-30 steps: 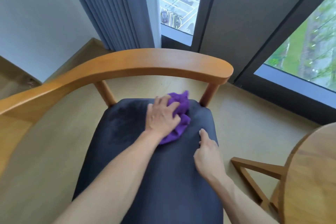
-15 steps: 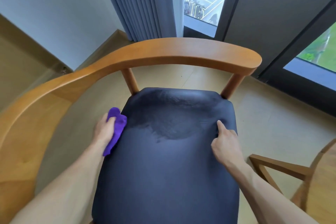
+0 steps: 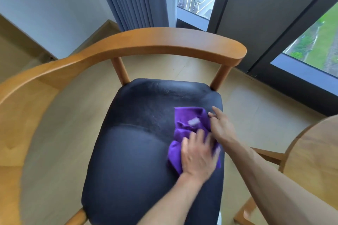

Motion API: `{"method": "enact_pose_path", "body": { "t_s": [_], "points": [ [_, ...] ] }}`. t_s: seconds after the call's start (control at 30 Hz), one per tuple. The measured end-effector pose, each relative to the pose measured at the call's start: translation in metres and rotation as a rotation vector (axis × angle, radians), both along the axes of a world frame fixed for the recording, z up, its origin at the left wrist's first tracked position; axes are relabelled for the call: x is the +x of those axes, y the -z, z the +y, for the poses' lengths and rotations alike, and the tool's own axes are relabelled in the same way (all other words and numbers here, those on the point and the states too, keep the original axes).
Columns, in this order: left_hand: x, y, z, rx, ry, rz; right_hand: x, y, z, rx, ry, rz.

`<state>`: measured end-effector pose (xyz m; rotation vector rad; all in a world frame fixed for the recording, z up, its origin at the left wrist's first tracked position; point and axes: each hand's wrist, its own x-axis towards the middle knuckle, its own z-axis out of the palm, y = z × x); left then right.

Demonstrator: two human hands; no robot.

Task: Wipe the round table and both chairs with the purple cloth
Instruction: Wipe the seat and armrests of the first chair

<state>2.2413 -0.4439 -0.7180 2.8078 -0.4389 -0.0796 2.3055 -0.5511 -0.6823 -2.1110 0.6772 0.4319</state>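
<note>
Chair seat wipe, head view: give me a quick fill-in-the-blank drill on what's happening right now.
1. The left hand presses the cloth, whose colour is ____.
2. The cloth lies on the chair's dark ____.
3. The right hand touches the cloth near the seat's ____ edge.
4. The wooden table shows at the picture's ____ side.

Missing words: purple; seat; right; right
</note>
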Motion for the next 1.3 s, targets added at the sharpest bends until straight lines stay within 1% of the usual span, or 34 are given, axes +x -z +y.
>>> {"method": "enact_pose_path", "body": {
  "t_s": [0.03,0.1,0.13,0.17,0.23,0.3,0.37,0.4,0.47,0.53,0.57,0.6,0.63,0.67,0.73,0.8,0.83,0.87,0.9,0.93,0.97,1.0,1.03,1.07,1.13,1.2,1.27,1.3],
  "points": [
    [-0.011,0.003,0.000,0.016,0.102,-0.007,0.000,-0.002,-0.002,0.009,0.011,0.001],
    [-0.001,0.006,0.026,0.039,0.291,-0.178,-0.002,-0.004,-0.003,-0.014,-0.019,0.011],
    [0.011,0.004,0.048,0.058,0.353,-0.226,-0.004,-0.005,-0.001,-0.034,-0.043,0.010],
    [0.024,0.000,0.072,0.088,0.354,-0.247,-0.005,-0.005,0.002,-0.051,-0.066,0.011],
    [0.053,-0.003,0.126,0.170,0.207,-0.238,-0.007,-0.007,0.008,-0.084,-0.100,0.031],
    [0.076,-0.003,0.179,0.236,-0.058,-0.147,-0.008,-0.007,0.012,-0.133,-0.149,0.045],
    [0.086,-0.003,0.207,0.253,-0.332,-0.066,-0.011,-0.008,0.014,-0.179,-0.195,0.038],
    [0.089,-0.002,0.206,0.247,-0.440,-0.021,-0.011,-0.009,0.016,-0.197,-0.215,0.028],
    [0.092,-0.004,0.177,0.223,-0.618,0.035,-0.013,-0.010,0.017,-0.226,-0.258,0.015],
    [0.089,-0.006,0.129,0.143,-0.723,0.071,-0.015,-0.011,0.014,-0.226,-0.280,0.012],
    [0.085,-0.008,0.102,0.094,-0.720,0.091,-0.016,-0.011,0.012,-0.213,-0.275,0.015],
    [0.077,-0.011,0.073,0.054,-0.664,0.103,-0.016,-0.012,0.010,-0.199,-0.261,0.017],
    [0.065,-0.014,0.045,0.023,-0.562,0.101,-0.017,-0.012,0.008,-0.186,-0.238,0.011],
    [0.050,-0.017,0.019,0.008,-0.420,0.103,-0.019,-0.012,0.004,-0.179,-0.207,-0.003],
    [0.018,-0.019,-0.014,0.003,-0.055,0.119,-0.023,-0.012,-0.005,-0.194,-0.112,-0.013],
    [0.022,-0.022,-0.010,0.006,0.242,0.066,-0.033,-0.012,-0.018,-0.221,-0.083,0.039],
    [0.037,-0.022,0.003,0.034,0.330,-0.003,-0.038,-0.011,-0.025,-0.232,-0.104,0.051],
    [0.057,-0.020,0.019,0.098,0.348,-0.043,-0.041,-0.010,-0.031,-0.243,-0.126,0.051],
    [0.082,-0.016,0.034,0.170,0.269,-0.076,-0.041,-0.009,-0.036,-0.245,-0.130,0.048],
    [0.112,-0.011,0.047,0.211,0.100,-0.078,-0.040,-0.009,-0.040,-0.238,-0.114,0.044],
    [0.144,-0.008,0.058,0.196,-0.110,-0.058,-0.039,-0.007,-0.045,-0.231,-0.086,0.030],
    [0.171,-0.008,0.062,0.125,-0.307,-0.004,-0.037,-0.006,-0.049,-0.227,-0.058,0.012],
    [0.191,-0.007,0.057,0.054,-0.445,0.070,-0.035,-0.005,-0.053,-0.229,-0.032,-0.008],
    [0.202,-0.006,0.041,0.045,-0.482,0.128,-0.032,-0.004,-0.058,-0.235,-0.011,-0.027],
    [0.198,-0.005,-0.005,0.067,-0.373,0.141,-0.029,-0.006,-0.067,-0.257,0.008,-0.074],
    [0.170,-0.004,-0.044,0.053,-0.212,0.109,-0.025,-0.007,-0.072,-0.259,0.027,-0.125],
    [0.138,-0.001,-0.060,0.053,-0.056,0.056,-0.019,-0.009,-0.071,-0.217,0.039,-0.174],
    [0.123,-0.002,-0.061,0.046,0.067,0.053,-0.016,-0.010,-0.069,-0.180,0.048,-0.206]
  ]
}}
